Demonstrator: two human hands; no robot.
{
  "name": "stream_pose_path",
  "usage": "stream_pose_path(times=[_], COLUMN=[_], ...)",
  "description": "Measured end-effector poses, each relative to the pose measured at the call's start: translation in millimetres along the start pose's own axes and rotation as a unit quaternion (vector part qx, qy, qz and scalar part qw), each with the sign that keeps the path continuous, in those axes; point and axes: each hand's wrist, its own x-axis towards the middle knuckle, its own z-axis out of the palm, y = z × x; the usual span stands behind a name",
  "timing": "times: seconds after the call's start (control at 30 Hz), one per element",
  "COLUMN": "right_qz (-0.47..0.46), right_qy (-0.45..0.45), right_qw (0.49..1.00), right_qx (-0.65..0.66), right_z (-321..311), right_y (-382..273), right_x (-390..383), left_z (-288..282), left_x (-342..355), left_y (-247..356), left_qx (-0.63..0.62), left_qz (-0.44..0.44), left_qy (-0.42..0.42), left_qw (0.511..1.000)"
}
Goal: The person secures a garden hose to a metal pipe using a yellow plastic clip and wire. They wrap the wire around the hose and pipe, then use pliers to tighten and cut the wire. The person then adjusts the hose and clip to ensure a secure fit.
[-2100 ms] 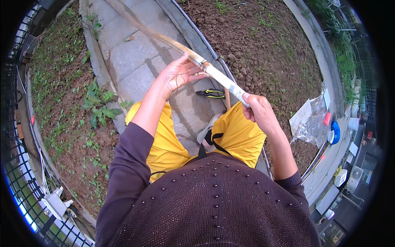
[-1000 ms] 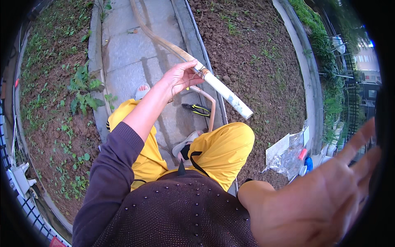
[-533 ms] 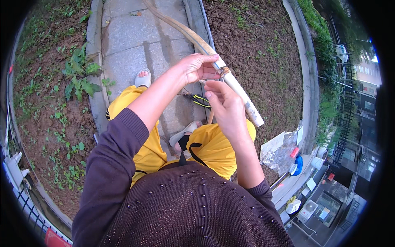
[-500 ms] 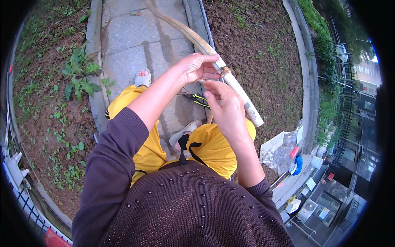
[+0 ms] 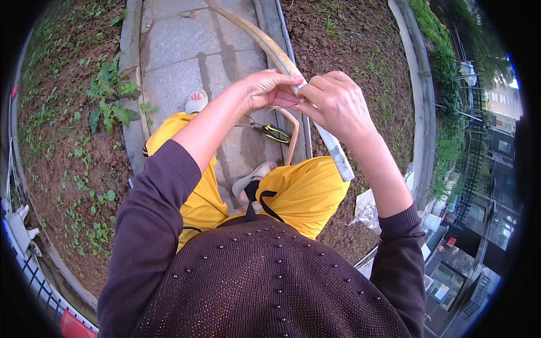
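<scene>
A yellowish hose (image 5: 256,35) runs from the far end of the path to a white pipe (image 5: 333,147), which slants down over my right knee. My left hand (image 5: 269,91) is closed around the hose near the joint, thumb on top. My right hand (image 5: 341,107) meets it there, its thumb and fingers pinched together over the joint. What they pinch is hidden, and so is most of the joint. Below my hands, pliers (image 5: 274,133) with black and yellow handles lie on the paving, beside a bent tan rod (image 5: 293,135).
I am low over a paved path (image 5: 174,62) between raised kerbs. Soil with green plants (image 5: 110,104) lies to the left, bare tilled soil (image 5: 360,73) to the right. Clear plastic sheeting (image 5: 366,211) rests at the right, with a fence (image 5: 476,129) beyond.
My right hand has moved up and right, from below the joint to over it, covering the rusty wire binding that showed there. The white pipe's free end has shifted slightly left and down.
</scene>
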Motion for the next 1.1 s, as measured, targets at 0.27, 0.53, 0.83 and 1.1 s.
stream_pose_path(times=[0.27,0.53,0.83,1.1], right_qz=[0.033,0.183,0.164,0.259], right_qy=[0.038,-0.106,-0.116,-0.145], right_qw=[0.998,0.977,0.979,0.955], right_qx=[-0.023,0.04,0.038,0.022], right_z=[-19.7,-14.3,9.5,1.8], right_y=[7.5,-4.8,-10.2,-17.4], right_x=[3.8,18.5,32.6,41.8], left_z=[-2.8,11.1,35.6,37.1], left_x=[-10.2,10.7,29.6,27.0], left_y=[13.1,-25.7,-57.4,-57.4], left_qx=[-0.024,-0.13,-0.104,-0.067], left_qz=[0.006,0.077,0.215,0.261], left_qy=[-0.141,-0.044,0.229,0.233], left_qw=[0.99,0.988,0.944,0.935])
